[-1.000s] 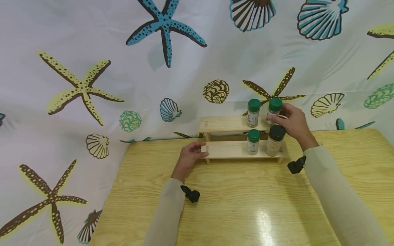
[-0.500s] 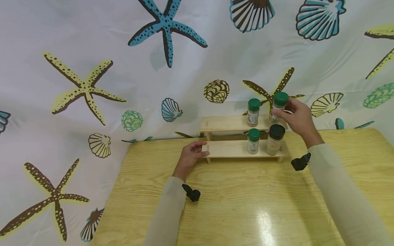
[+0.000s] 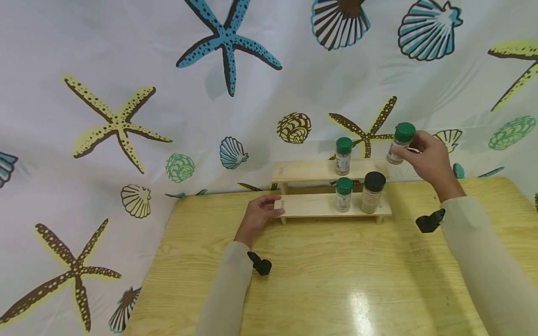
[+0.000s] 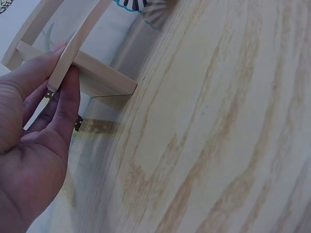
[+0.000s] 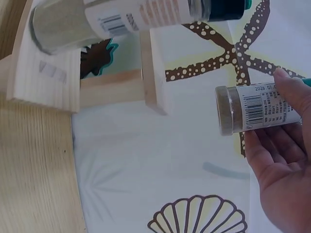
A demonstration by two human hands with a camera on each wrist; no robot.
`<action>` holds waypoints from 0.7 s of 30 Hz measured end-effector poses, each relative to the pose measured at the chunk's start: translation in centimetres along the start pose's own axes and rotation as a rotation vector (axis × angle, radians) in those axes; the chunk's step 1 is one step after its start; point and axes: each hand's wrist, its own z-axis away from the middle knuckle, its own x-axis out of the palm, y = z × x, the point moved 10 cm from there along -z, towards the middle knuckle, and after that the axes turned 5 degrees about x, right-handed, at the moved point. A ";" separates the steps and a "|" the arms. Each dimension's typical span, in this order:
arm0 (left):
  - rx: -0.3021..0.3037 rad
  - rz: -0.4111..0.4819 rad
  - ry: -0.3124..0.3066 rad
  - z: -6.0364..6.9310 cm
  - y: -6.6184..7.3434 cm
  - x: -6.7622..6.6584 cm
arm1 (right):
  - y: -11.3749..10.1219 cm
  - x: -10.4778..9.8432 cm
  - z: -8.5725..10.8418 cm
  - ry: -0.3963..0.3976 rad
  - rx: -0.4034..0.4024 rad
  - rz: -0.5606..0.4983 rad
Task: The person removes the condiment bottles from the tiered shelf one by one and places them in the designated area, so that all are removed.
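Note:
My right hand (image 3: 433,156) holds a green-capped spice jar (image 3: 400,142) between thumb and fingers, raised off the right end of the upper shelf. In the right wrist view that labelled jar (image 5: 262,107) is apart from the wooden rack. My left hand (image 3: 257,217) pinches the left end of the two-tier wooden rack (image 3: 308,205); in the left wrist view, thumb and fingers clasp the board's end (image 4: 65,63). One green-capped jar (image 3: 343,156) stands on the upper shelf. Below it, another green-capped jar (image 3: 343,196) and a larger black-capped jar (image 3: 372,193) stand on the lower shelf.
The rack stands at the back of a wood-grain table (image 3: 311,270). Right behind it hangs a white cloth (image 3: 260,116) printed with starfish and shells. Black wrist cameras (image 3: 429,221) sit at both sleeves.
My right hand has lifted the green-capped spice jar off the upper shelf and carried it to the right. The left hand keeps its hold on the rack's left end.

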 end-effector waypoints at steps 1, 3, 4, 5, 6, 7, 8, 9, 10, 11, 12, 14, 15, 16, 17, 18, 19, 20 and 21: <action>-0.004 0.001 0.001 0.1 -0.1 0.0 | 0.3 -0.1 0.1 -0.002 0.006 0.003; -0.003 -0.002 -0.003 0.2 -0.2 0.2 | 1.1 -0.4 0.4 0.001 0.020 0.013; -0.001 -0.003 -0.007 0.2 -0.2 0.3 | 1.5 -0.6 0.6 0.003 0.025 0.016; 0.001 -0.006 -0.012 0.3 -0.2 0.4 | 1.9 -0.7 0.7 0.005 0.029 0.018; 0.002 -0.008 -0.017 0.3 -0.2 0.5 | 2.2 -0.8 0.8 0.007 0.032 0.022; -0.001 -0.010 -0.018 0.3 -0.2 0.5 | 2.6 -1.0 0.9 0.008 0.039 0.025; -0.003 -0.013 -0.020 0.3 -0.3 0.6 | 2.9 -1.1 1.0 0.008 0.044 0.029; -0.006 -0.017 -0.021 0.3 -0.3 0.6 | 3.3 -1.2 1.2 0.008 0.050 0.033; -0.006 -0.019 -0.022 0.3 -0.3 0.6 | 3.6 -1.3 1.3 0.005 0.055 0.037; -0.008 -0.024 -0.023 0.3 -0.3 0.7 | 3.9 -1.3 1.5 0.002 0.062 0.040; -0.010 -0.027 -0.024 0.3 -0.3 0.7 | 4.3 -1.4 1.8 -0.001 0.071 0.049; -0.006 -0.032 -0.029 0.3 -0.2 0.7 | 5.0 -1.5 2.2 -0.009 0.085 0.057; -0.003 -0.033 -0.028 0.3 -0.1 0.7 | 5.4 -1.6 2.4 -0.012 0.094 0.062; 0.001 -0.033 -0.026 0.3 -0.1 0.6 | 5.8 -1.6 2.5 -0.015 0.100 0.065; 0.003 -0.030 -0.024 0.3 0.0 0.6 | 6.2 -1.6 2.7 -0.020 0.109 0.070; 0.007 -0.028 -0.020 0.3 0.0 0.5 | 6.7 -1.6 2.9 -0.024 0.113 0.074; 0.008 -0.026 -0.016 0.4 0.0 0.4 | 7.2 -1.6 3.1 -0.025 0.120 0.082; 0.011 -0.027 -0.013 0.4 0.0 0.3 | 7.7 -1.6 3.4 -0.027 0.124 0.090; 0.007 -0.027 -0.011 0.5 -0.1 0.2 | 8.2 -1.5 3.6 -0.030 0.129 0.098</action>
